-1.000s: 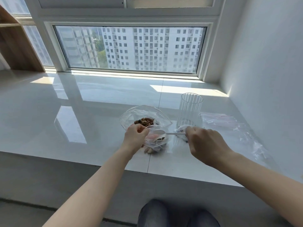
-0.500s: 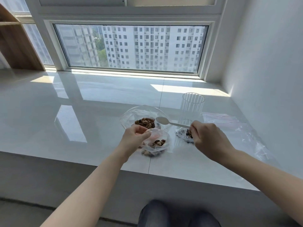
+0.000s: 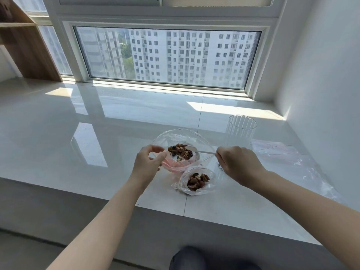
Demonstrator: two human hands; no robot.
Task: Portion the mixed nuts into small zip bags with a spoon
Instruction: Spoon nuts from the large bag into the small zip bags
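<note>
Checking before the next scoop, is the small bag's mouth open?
Open: the small zip bag gapes, with nuts visible inside.

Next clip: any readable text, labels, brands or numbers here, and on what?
None readable. The large zip bag, small zip bag, spare bags, ribbed glass and spoon show no print. The buildings outside the window show no legible signs.

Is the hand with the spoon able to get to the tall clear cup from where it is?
Probably yes. The right hand sits just in front of the clear cup, with only bare sill between them. But it is holding the spoon, so it would need to let that go first.
</note>
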